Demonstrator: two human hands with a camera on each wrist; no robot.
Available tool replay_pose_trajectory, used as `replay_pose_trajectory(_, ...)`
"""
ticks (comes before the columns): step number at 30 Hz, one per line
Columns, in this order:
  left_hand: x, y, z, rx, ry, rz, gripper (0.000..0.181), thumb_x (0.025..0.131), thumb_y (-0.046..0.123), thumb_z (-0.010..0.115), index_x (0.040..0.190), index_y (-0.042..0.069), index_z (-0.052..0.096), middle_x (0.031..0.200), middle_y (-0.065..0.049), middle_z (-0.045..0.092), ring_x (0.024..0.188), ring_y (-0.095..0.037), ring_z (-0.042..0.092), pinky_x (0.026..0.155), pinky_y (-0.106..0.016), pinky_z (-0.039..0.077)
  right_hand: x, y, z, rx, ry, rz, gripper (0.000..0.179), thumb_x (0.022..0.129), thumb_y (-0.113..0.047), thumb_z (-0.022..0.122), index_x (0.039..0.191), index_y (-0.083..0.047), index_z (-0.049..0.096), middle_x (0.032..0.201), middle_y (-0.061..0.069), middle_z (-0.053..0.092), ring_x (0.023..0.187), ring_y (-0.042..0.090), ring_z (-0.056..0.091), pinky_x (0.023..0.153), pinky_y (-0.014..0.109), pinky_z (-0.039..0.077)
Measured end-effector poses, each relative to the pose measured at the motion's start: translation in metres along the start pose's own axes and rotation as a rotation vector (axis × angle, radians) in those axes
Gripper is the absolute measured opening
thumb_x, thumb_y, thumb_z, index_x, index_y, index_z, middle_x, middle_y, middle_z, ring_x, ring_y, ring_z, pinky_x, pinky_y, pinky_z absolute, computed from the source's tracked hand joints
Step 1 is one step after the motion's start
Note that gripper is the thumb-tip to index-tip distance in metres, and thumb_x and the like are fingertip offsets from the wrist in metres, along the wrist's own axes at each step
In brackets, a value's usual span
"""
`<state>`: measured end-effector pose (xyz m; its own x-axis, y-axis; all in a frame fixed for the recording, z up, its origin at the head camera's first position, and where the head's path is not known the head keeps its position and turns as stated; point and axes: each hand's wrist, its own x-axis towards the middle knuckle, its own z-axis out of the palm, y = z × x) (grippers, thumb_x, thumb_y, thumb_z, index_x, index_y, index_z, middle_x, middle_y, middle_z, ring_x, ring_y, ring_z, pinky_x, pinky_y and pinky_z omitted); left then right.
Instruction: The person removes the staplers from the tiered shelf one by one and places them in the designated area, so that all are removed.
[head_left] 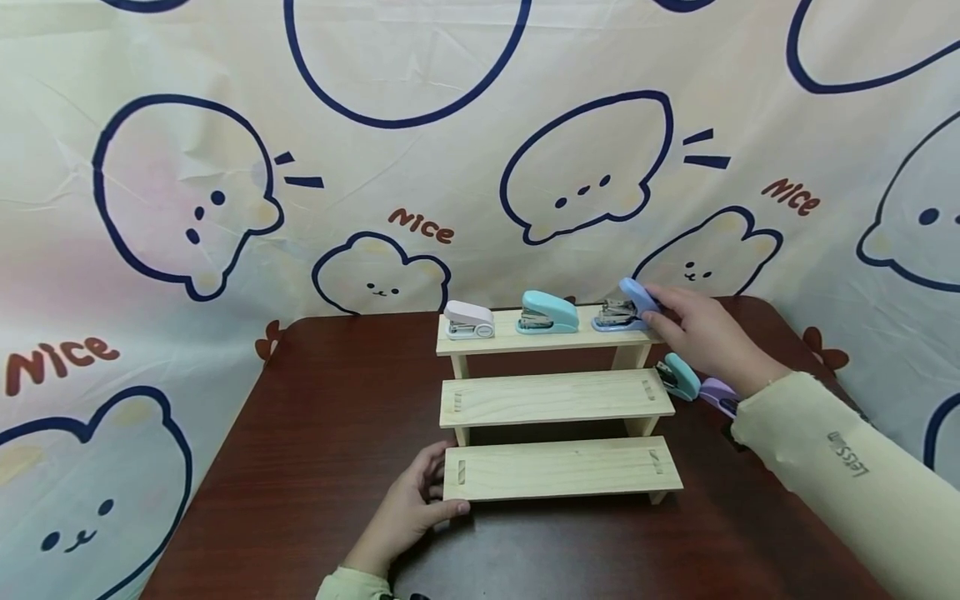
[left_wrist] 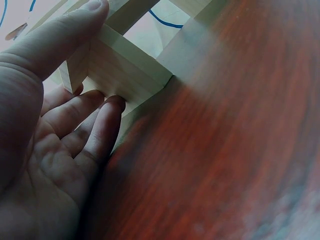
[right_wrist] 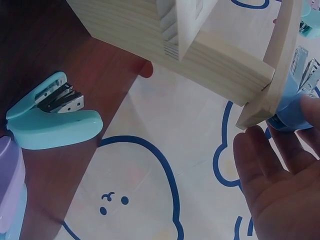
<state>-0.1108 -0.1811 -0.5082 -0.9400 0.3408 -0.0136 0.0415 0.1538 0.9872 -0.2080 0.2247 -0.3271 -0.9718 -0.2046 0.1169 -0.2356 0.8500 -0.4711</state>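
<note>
A three-tier wooden stand (head_left: pixel 558 398) rises like steps on the table. My left hand (head_left: pixel 408 507) grips the left end of its lowest step, the thumb at the front edge and the fingers by the side support (left_wrist: pixel 125 75). At the right end of the top step, my right hand (head_left: pixel 708 337) holds a blue stapler (head_left: pixel 636 293) by its rear. The stapler's base is on the step and its top arm is raised. To its left on that step are a turquoise stapler (head_left: pixel 551 312) and a white stapler (head_left: pixel 470 318).
Right of the stand, below my right forearm, another turquoise stapler (right_wrist: pixel 55 125) and a purple stapler (head_left: pixel 718 395) lie on the dark red-brown table (head_left: pixel 315 417). A cartoon-printed cloth (head_left: pixel 465 167) hangs behind the table.
</note>
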Motion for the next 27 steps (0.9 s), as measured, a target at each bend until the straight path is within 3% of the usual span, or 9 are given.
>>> replay_pose_trajectory(8,0.000,0.000,-0.001,-0.003,0.004,-0.007,0.088,0.079,0.005,0.085,0.150,-0.003,0.033,0.139,-0.026,0.054,0.102,-0.027,0.065,0.083,-0.028,0.053,-0.001,-0.002,0.002,0.018,-0.007,0.019,0.057,0.105,-0.020,0.054,0.157,-0.009,0.033,0.141,0.026,0.050,0.117,0.043,0.055,0.099,0.064,0.041)
replay_pose_trajectory(15,0.000,0.000,-0.001,0.018,0.005,-0.012,0.088,0.079,0.008,0.085,0.150,-0.003,0.034,0.138,-0.026,0.055,0.101,-0.024,0.065,0.084,-0.028,0.053,-0.003,0.000,0.004,0.019,0.002,0.030,0.061,0.105,-0.020,0.054,0.159,-0.013,0.027,0.148,0.026,0.045,0.125,0.046,0.052,0.101,0.064,0.040)
replay_pose_trajectory(27,0.001,-0.005,-0.001,0.051,0.010,-0.007,0.088,0.078,0.009,0.086,0.149,-0.001,0.035,0.136,-0.025,0.057,0.102,-0.028,0.065,0.084,-0.028,0.052,-0.013,0.015,0.008,0.051,0.031,0.013,0.060,0.105,-0.030,0.055,0.157,-0.009,0.033,0.143,0.026,0.050,0.124,0.046,0.052,0.100,0.067,0.039)
